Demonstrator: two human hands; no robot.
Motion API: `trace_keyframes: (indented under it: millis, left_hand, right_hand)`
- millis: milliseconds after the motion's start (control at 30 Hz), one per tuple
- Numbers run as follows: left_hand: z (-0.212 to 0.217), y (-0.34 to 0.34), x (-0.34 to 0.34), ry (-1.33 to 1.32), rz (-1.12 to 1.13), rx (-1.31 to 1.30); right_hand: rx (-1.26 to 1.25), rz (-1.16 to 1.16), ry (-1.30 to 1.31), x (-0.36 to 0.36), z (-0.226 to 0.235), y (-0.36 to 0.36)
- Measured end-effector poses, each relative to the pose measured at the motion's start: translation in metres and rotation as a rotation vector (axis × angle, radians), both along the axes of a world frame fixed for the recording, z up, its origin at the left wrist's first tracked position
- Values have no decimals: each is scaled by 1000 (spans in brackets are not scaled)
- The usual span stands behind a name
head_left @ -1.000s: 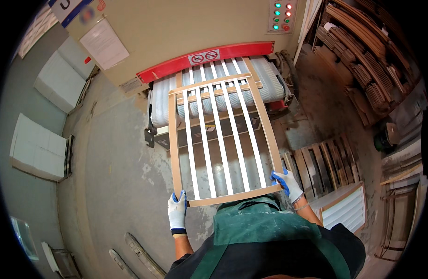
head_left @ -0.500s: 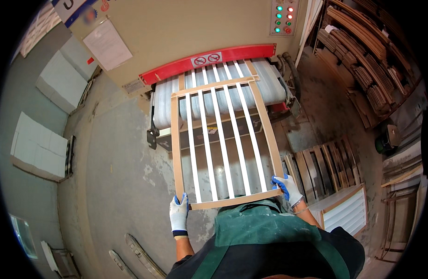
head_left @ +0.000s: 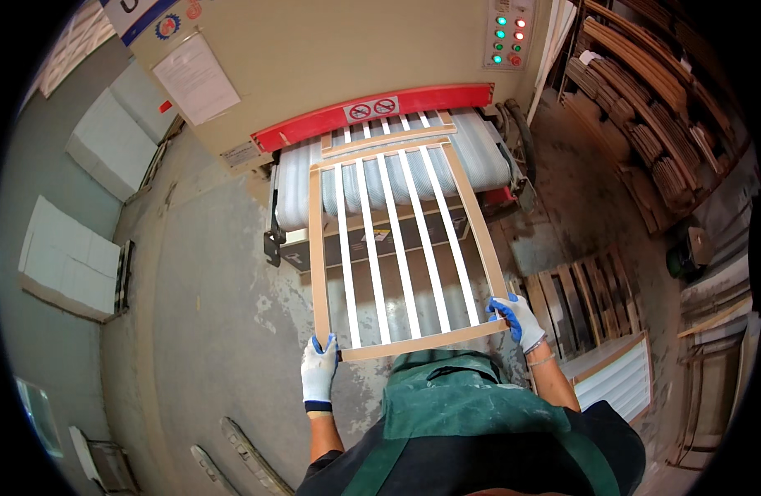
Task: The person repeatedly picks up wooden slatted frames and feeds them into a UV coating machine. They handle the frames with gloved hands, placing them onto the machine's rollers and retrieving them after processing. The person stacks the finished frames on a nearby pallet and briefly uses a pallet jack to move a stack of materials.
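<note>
Hands (head_left: 318, 370) (head_left: 517, 318): two; slatted frame (head_left: 401, 248): one.

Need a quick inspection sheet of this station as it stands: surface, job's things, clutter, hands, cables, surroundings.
Surface: ribbed pale conveyor bed below a red guard bar.
Job's things: light wooden slatted frame, far end on the conveyor, near end held up; a second frame's rail lies beyond it.
Clutter: wooden strips on the concrete floor.
Hands: left hand and right hand, both gloved, grip the near corners.
Cables: nothing seen.
Surroundings: control panel with lit buttons; stacked curved wooden parts at right; white panels at left.
</note>
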State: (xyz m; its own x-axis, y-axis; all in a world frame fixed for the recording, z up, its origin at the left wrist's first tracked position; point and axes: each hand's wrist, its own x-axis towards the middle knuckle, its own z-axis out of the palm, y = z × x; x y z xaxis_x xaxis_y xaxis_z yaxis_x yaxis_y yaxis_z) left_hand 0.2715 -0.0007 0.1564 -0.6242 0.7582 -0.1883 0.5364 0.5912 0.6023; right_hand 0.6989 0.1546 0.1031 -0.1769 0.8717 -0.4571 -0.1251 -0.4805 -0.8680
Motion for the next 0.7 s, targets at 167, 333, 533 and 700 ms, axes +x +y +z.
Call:
trace_keyframes:
  millis: [167, 333, 533, 700]
  left_hand:
    - [-22, 12, -23, 272, -135, -19]
    - [-1, 41, -18, 281, -172, -40]
    - [-25, 70, -38, 272, -136, 50]
    - [-23, 94, -41, -130, -84, -6]
  right_hand:
    - [28, 1, 111, -7, 3, 24]
    - [15, -24, 210, -1, 1, 47]
    - [-54, -121, 416, -3, 5, 42]
    - [-107, -155, 509, 14, -30, 13]
